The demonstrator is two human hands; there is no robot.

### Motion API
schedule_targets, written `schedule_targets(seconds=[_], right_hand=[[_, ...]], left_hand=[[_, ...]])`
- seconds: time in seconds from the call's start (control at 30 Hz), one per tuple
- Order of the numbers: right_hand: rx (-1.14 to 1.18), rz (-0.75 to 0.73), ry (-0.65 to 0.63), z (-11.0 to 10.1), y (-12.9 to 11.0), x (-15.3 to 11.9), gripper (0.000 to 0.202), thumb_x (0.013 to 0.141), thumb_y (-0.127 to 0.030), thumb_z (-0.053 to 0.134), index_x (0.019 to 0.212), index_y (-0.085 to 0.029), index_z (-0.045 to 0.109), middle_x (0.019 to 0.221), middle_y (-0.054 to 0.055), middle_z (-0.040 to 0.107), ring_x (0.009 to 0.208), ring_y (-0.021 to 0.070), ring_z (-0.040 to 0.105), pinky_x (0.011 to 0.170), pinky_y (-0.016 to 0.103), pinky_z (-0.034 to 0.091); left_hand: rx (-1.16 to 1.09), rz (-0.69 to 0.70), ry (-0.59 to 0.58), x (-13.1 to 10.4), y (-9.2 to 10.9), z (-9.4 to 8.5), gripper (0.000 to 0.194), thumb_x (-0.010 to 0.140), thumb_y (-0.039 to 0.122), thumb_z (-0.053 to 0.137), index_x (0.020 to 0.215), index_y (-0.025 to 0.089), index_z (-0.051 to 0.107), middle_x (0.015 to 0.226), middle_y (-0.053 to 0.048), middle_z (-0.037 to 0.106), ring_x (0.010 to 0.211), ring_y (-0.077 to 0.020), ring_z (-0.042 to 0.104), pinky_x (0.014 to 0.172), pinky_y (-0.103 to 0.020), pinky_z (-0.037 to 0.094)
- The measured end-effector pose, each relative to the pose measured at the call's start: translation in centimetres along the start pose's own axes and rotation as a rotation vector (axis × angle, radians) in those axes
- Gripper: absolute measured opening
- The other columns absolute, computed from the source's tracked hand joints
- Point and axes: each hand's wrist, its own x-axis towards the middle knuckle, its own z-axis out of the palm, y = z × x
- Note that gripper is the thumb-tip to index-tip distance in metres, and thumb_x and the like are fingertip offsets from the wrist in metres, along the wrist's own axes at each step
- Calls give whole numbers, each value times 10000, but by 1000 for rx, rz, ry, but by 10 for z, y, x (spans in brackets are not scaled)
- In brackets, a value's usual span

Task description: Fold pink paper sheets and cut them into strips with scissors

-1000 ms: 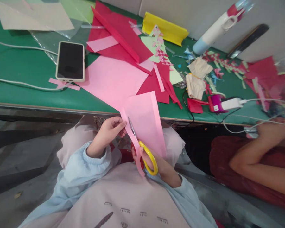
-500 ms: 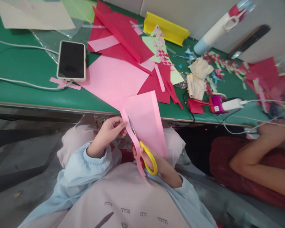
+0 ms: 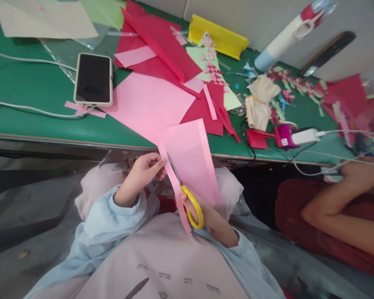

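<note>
Well, the left hand (image 3: 148, 168) pinched a pink strip (image 3: 173, 180) — partly cut from the paper (image 3: 190, 153) — while the right hand (image 3: 207, 211) grasped the scissors (image 3: 185, 191) by their handles.

We identify light blue sleeves (image 3: 102, 224) with gathered cuffs (image 3: 137, 207). We note a pale greyish-pink front garment (image 3: 149, 245) bearing dark printed markings (image 3: 164, 276).

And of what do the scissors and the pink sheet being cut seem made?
Scissors: blade probably steel, grey, shiny; yellow handle likely smooth plastic, evenly coloured. Pink sheet: matte, perhaps paper or thin card; its strip curves and shows no glare.
</note>
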Motion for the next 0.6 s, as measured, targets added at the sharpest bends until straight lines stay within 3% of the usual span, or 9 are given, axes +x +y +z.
schedule_targets(seconds=[0.2,0.47,0.6], right_hand=[[14,7,26,2,-9,0,206,948,-400,372,863,-232,455,785,16,470,715,168,503,723,342,512],[88,21,-45,1,5,6,340,975,-481,308,965,-236,542,814,37,529,784,201,534,769,375,536],[112,2,-60,2,5,7,335,978,-481,309,990,-236,538,833,35,522,777,188,521,789,365,537]], left_hand=[[-2,6,5,0,3,0,316,815,408,631,632,162,552,510,15,567,455,-87,545,462,-190,463],[-23,-29,-136,-2,3,1,326,822,403,636,613,166,555,504,17,573,450,-81,539,448,-179,445],[-29,-26,-146,-2,3,0,334,826,414,637,619,164,556,511,15,580,450,-80,542,450,-179,443]])
